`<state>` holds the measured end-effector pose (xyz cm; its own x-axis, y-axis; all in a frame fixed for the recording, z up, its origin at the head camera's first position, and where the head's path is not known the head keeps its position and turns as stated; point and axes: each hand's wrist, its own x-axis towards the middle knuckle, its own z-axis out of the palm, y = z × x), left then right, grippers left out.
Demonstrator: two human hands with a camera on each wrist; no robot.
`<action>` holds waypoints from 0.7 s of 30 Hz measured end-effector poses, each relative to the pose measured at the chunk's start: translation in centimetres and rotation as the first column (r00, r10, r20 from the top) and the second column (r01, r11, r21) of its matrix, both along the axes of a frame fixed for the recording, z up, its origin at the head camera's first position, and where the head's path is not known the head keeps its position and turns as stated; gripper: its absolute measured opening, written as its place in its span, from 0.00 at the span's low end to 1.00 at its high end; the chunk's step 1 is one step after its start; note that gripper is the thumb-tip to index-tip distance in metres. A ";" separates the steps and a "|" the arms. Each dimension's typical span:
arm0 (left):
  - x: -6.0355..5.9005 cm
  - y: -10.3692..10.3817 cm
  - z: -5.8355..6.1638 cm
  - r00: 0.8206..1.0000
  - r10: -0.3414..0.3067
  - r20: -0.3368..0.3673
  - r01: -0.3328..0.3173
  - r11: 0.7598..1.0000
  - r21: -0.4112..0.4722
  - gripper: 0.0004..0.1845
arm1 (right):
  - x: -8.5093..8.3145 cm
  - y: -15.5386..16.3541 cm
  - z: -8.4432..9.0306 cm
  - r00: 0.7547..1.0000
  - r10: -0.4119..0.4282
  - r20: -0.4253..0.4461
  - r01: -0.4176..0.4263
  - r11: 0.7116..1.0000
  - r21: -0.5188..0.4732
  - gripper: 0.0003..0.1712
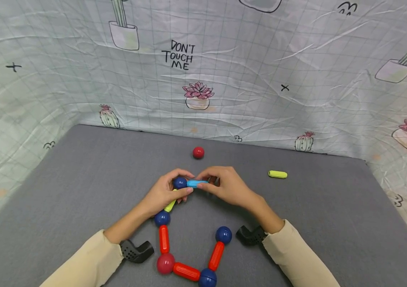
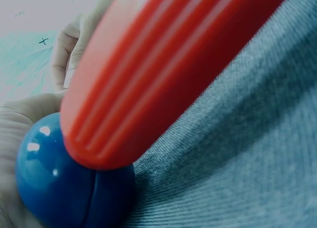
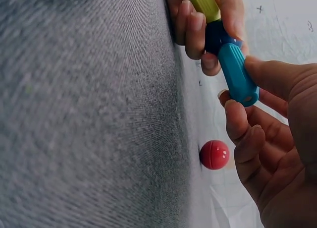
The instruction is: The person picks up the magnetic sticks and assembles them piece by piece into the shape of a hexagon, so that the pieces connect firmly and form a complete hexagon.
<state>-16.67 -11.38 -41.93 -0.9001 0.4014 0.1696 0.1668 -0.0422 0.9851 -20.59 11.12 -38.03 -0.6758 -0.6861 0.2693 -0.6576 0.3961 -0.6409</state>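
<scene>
My left hand (image 1: 163,192) grips a dark blue ball (image 1: 180,183), its fingers curled round it. Between thumb and fingers, my right hand (image 1: 230,185) pinches a light blue ridged rod (image 3: 238,79). One end of that rod meets the dark blue ball; its other end points out free in the right wrist view. A yellow-green rod (image 1: 170,205) runs from the held ball down to a second blue ball (image 1: 162,218), partly covered by the left hand. From there a red rod (image 1: 164,239) leads to a large red ball (image 1: 165,263).
The chain continues through another red rod (image 1: 186,271), a blue ball (image 1: 208,277) and a red rod (image 1: 216,256) to an end blue ball (image 1: 224,235). Farther back on the grey tabletop (image 1: 124,159) lie a loose red ball (image 1: 198,152) and a yellow-green rod (image 1: 277,174).
</scene>
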 end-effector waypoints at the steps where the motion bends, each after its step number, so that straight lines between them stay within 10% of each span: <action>1: 0.0 0.0 0.0 1.000 -0.002 -0.005 0.002 1.000 0.000 0.16 | 0.0 0.0 0.0 1.000 0.000 0.002 0.000 1.000 0.002 0.10; 21: 0.0 -0.1 0.0 0.999 0.027 -0.025 -0.028 0.999 -0.042 0.11 | -1.7 0.8 1.1 0.994 -0.100 -0.035 0.100 0.995 0.008 0.12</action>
